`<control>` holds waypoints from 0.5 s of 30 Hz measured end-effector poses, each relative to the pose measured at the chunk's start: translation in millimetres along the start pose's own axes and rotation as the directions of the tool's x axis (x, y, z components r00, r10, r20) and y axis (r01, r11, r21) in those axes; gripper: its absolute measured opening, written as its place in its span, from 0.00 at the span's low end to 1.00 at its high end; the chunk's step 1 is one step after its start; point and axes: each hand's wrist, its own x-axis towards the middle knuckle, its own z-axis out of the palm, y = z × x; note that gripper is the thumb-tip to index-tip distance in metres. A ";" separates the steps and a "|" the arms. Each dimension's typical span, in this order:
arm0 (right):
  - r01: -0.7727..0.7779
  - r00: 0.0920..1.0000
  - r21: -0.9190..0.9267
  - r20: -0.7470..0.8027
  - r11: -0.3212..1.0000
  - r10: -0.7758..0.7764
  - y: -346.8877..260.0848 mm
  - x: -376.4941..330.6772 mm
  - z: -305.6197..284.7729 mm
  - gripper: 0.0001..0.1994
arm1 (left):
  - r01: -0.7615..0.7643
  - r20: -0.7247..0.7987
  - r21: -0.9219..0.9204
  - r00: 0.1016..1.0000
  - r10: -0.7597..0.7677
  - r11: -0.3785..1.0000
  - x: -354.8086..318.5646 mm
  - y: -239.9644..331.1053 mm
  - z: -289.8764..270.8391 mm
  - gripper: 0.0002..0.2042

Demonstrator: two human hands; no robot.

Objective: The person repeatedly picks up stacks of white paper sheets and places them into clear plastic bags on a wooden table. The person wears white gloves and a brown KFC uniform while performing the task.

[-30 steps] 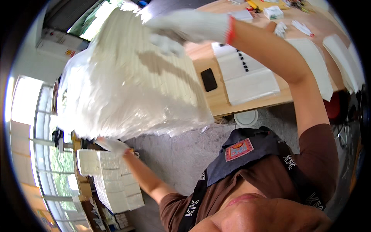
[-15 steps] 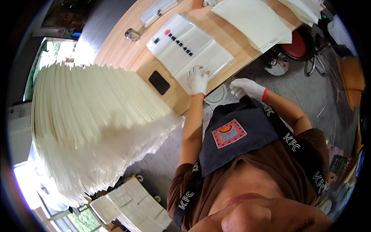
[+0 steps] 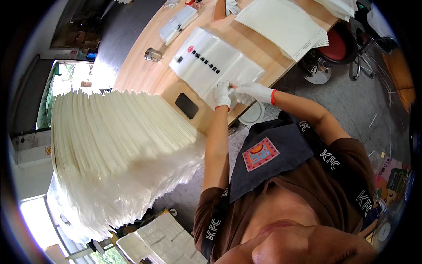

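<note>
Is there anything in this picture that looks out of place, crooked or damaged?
Yes. The tall stack of white sheets fans out unevenly, its lower layers splaying loose. Both gloved hands meet at the near edge of the clear bag on the table. Nothing looks spilled or torn.

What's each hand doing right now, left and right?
Left hand: gloved, fingers pinching the near edge of the clear plastic bag on the wooden table.
Right hand: gloved, gripping the same bag edge beside it.

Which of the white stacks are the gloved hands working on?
The flat clear plastic bags with dark print, on the wooden table; left hand and right hand touch their near edge. The tall stack and far sheets lie untouched.
</note>
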 end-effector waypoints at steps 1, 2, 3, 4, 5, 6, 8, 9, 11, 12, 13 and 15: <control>0.007 0.999 0.013 -0.043 1.000 -0.006 4.6 -6.5 -7.2 0.19 | -0.022 0.022 0.063 1.000 0.021 0.998 -1.2 24.9 -6.9 0.10; 0.007 0.998 0.014 -0.060 1.000 -0.006 9.1 -16.7 -2.9 0.19 | -0.022 0.026 0.129 0.999 0.018 0.991 -6.8 36.6 -14.6 0.10; 0.007 0.997 0.014 -0.078 1.000 -0.006 11.6 -22.4 -1.2 0.20 | 0.016 0.037 -0.025 0.999 -0.016 1.000 -5.2 32.3 -12.1 0.11; 0.012 0.997 0.018 -0.075 1.000 -0.011 11.1 -20.4 -2.0 0.21 | 0.059 0.047 -0.172 0.998 -0.052 0.983 -4.1 24.9 -15.6 0.12; 0.016 0.997 0.022 -0.071 1.000 -0.015 10.1 -15.7 -5.2 0.21 | 0.101 0.061 -0.314 0.994 -0.086 0.944 -2.9 18.5 -17.8 0.13; 0.020 0.997 0.026 -0.068 0.999 -0.019 8.1 -11.9 -8.0 0.22 | 0.111 0.071 -0.358 0.993 -0.092 0.927 -2.0 13.9 -18.0 0.14; 0.079 0.967 -0.137 -0.232 0.987 -0.109 -11.6 6.8 6.3 0.22 | 0.123 0.101 -0.434 0.991 -0.088 0.893 1.7 15.5 -26.6 0.16; 0.097 0.937 -0.217 -0.310 0.971 -0.163 -21.0 15.1 11.5 0.22 | 0.114 0.090 -0.427 0.992 -0.083 0.897 2.7 18.6 -32.3 0.16; 0.090 0.909 -0.256 -0.374 0.962 -0.185 -31.1 33.7 1.2 0.21 | 0.090 0.063 -0.413 0.996 -0.069 0.906 5.0 35.3 -53.9 0.14; 0.087 0.894 -0.277 -0.402 0.957 -0.197 -34.7 41.7 -3.8 0.21 | -0.045 -0.082 -0.631 0.997 -0.009 0.774 11.3 39.5 -62.6 0.11; 0.011 0.862 -0.515 -0.430 0.857 -0.270 -30.5 46.9 -14.0 0.20 | -0.082 -0.136 -0.787 0.990 -0.043 0.612 15.5 42.1 -78.8 0.08; -0.201 0.794 -0.844 -0.437 0.497 -0.422 -9.2 40.4 -48.0 0.18 | -0.081 -0.115 -0.971 0.984 -0.138 0.226 23.5 55.0 -115.5 0.10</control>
